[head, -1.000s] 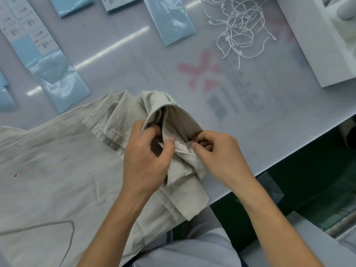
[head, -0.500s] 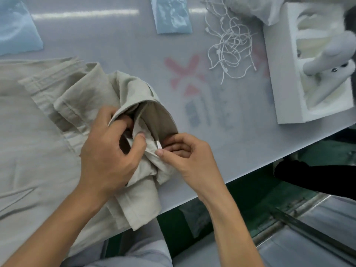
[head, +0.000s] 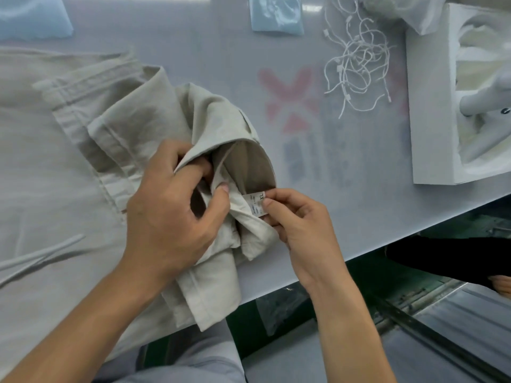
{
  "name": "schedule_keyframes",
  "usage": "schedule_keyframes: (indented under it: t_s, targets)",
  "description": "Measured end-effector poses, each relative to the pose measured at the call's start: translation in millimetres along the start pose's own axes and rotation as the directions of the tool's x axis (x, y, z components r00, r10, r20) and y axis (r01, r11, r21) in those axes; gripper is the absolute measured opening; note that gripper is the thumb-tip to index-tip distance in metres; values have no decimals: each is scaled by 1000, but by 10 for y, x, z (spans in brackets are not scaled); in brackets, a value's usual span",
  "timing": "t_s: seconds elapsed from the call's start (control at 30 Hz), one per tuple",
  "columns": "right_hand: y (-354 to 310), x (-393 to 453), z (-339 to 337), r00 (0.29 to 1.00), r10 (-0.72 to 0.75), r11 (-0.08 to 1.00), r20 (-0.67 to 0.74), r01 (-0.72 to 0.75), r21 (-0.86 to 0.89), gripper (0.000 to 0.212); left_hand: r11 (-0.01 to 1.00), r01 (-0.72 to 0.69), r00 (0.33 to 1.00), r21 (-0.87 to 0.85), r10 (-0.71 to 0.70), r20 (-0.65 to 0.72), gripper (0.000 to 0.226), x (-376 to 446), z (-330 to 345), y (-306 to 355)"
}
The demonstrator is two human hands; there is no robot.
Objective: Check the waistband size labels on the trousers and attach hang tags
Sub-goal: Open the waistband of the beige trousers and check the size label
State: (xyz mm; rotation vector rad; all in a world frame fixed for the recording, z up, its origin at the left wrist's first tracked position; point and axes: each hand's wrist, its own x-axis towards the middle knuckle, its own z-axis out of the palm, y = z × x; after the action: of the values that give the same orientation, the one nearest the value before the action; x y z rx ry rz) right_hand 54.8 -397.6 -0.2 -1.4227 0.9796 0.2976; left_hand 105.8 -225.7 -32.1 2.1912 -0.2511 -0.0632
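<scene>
Item one on my feed: beige trousers [head: 83,167] lying across the left half of the pale worktable [head: 345,211], their waistband end bunched and folded open near the table's front edge. The left hand [head: 168,217] grips the turned-back waistband [head: 221,139], fingers curled into the fold and thumb pressing the inner fabric, so the darker lining inside shows. Item two: a small white size label [head: 255,203] sewn inside the waistband, pulled out flat toward the right — I read "XL" on it, while the finer print beneath is too blurred for me to make out. The right hand [head: 298,225] pinches the label's outer end between thumb and forefinger, the remaining fingers curled underneath. Item three: a loose tangle of white hang-tag strings [head: 356,70] on the table, well beyond the trousers toward the far right. Item four: a white foam tray [head: 425,120] at the right edge of the table, holding a white tool-shaped object [head: 486,98] — I cannot tell what it is. Item five: pale blue plastic packets [head: 276,15] at the far edge, one at top centre, another at top left.
</scene>
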Motion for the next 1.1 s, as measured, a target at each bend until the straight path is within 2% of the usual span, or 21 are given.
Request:
schedule_keyframes:
  t_s: [0.1, 0.3, 0.4, 0.57, 0.77, 0.83, 0.93, 1.1]
  targets:
    - [-35, 13, -40, 998, 45, 999, 38, -46, 13, 10, 1000, -27, 1000, 12, 27, 2, 21, 5, 0, 6]
    - [1, 100, -130, 996, -71, 990, 50, 77, -116, 10, 993, -109, 993, 36, 110, -44, 23, -4, 57, -65]
    - [61, 131, -154, 994, -64, 994, 83, 71, -81, 18, 986, -148, 989, 72, 149, -11, 24, -15, 53, -102]
    - [42, 77, -159, 991, -80, 996, 110, 83, -23, 25, 986, -131, 991, 99, 130, 19, 24, -22, 42, -77]
    - [-9, -15, -110, 987, -138, 989, 85, 142, -32, 18, 988, -125, 992, 96, 128, -23, 24, -24, 54, -78]
    - [-2, -31, -97, 980, -193, 978, 45, 196, -71, 17, 988, -129, 991, 90, 133, -32, 28, -22, 60, -85]
    - [58, -12, -5, 954, -298, 936, -25, 287, -203, 20, 991, -118, 993, 59, 116, 26, 33, -2, 28, -73]
    - [57, 129, 150, 952, -304, 883, 44, 299, -363, 18, 989, -69, 986, 132, 47, 163, 38, 29, -34, 1]
